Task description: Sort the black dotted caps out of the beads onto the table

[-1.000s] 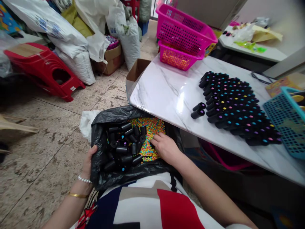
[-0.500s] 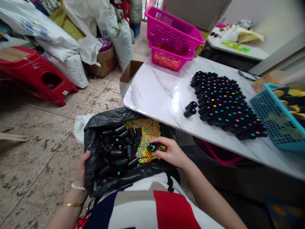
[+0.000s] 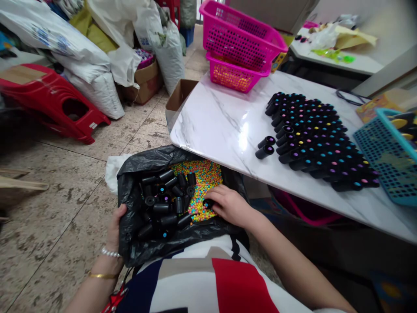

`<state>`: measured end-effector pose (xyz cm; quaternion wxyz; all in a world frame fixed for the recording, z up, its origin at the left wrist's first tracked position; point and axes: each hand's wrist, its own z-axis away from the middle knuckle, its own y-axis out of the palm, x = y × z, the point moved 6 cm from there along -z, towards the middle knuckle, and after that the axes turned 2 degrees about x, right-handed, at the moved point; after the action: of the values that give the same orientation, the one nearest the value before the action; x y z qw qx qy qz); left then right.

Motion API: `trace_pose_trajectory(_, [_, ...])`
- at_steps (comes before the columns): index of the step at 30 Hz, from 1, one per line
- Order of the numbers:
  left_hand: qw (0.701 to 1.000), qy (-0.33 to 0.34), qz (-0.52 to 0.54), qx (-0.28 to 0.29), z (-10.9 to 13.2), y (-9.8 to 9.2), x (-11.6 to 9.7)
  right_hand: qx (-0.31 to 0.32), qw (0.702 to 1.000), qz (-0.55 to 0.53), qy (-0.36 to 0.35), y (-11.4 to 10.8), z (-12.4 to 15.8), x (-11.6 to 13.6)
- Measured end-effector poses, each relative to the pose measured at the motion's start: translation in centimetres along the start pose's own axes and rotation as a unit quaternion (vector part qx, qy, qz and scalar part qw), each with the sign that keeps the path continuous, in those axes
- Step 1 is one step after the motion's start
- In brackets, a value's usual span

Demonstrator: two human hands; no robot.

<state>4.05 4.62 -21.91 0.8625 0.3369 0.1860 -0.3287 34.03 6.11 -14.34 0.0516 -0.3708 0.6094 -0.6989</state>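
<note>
On my lap rests a container lined with a black plastic bag (image 3: 143, 163). Small multicoloured beads (image 3: 203, 178) fill its right side, and several loose black cylinders (image 3: 162, 208) lie in a heap on its left. My right hand (image 3: 226, 205) pinches one black cylinder (image 3: 207, 203) low among the beads, its open end partly hidden by the fingers. My left hand (image 3: 114, 226) grips the bag-covered left rim, thumb on top; its other fingers are out of sight below the edge.
A white marble-patterned table (image 3: 221, 126) holds rows of upright black cylinders (image 3: 316, 134) with coloured dots, and two standing apart. Pink baskets (image 3: 243, 39) are at its far end, a blue basket (image 3: 387, 152) at right. A red stool (image 3: 61, 102) lies on the floor.
My right hand has tipped the cylinder over and lowered it into the beads; its mouth faced up before. My left hand keeps its hold on the rim. The view has shifted slightly.
</note>
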Motion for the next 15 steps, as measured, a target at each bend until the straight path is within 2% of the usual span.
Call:
trace_pose_trajectory(4, [1.0, -0.019, 0.009, -0.011, 0.3, 0.3, 0.0, -0.089, 0.98, -0.162, 0.075, -1.5, 1.3, -1.2])
trace_pose_trajectory(8, [0.999, -0.036, 0.014, -0.018, 0.7, 0.8, 0.0, -0.111, 0.958, -0.236, 0.12, -2.3, 2.0, -0.8])
trace_pose_trajectory(11, [0.998, -0.049, 0.008, -0.031, 0.6, 0.3, 0.3, -0.173, 0.946, -0.232, 0.144, -4.6, 3.2, -0.6])
trace_pose_trajectory(15, [0.997, -0.064, -0.024, -0.047, 0.3, -1.1, 0.7, -0.332, 0.906, -0.108, 0.239, -9.3, 6.4, -2.4])
